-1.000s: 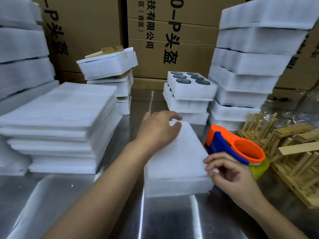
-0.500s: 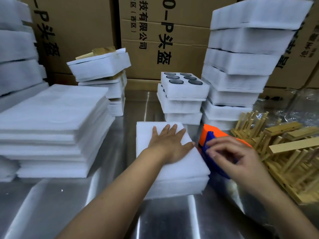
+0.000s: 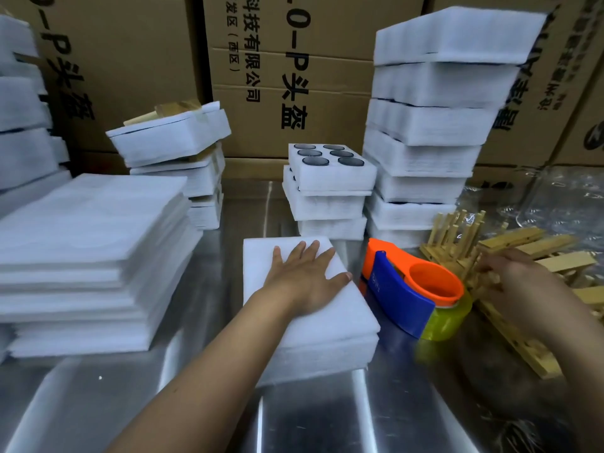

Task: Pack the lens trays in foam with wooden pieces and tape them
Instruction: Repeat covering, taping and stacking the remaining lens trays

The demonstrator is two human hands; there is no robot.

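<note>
A white foam-covered pack [image 3: 327, 331] lies on the steel table [image 3: 327, 420] in front of me. My left hand [image 3: 304, 276] rests flat on its top with fingers spread. To its right lies an orange and blue tape dispenser [image 3: 402, 295] with a yellowish roll. My right hand [image 3: 516, 279] is further right, at the pile of wooden pieces [image 3: 536, 246]; it is blurred and its grip is unclear. An uncovered foam lens tray [image 3: 330, 173] with dark round lenses tops a short stack behind the pack.
A stack of flat foam sheets [image 3: 88, 243] fills the left side. A tall stack of foam packs [image 3: 434, 125] stands at the back right, and taped packs [image 3: 170, 138] at the back left. Cardboard boxes [image 3: 294, 60] wall off the rear. Clear plastic bags [image 3: 572, 197] lie far right.
My right hand left the tape dispenser and moved right to the wooden pieces. My left hand stays flat on the foam pack.
</note>
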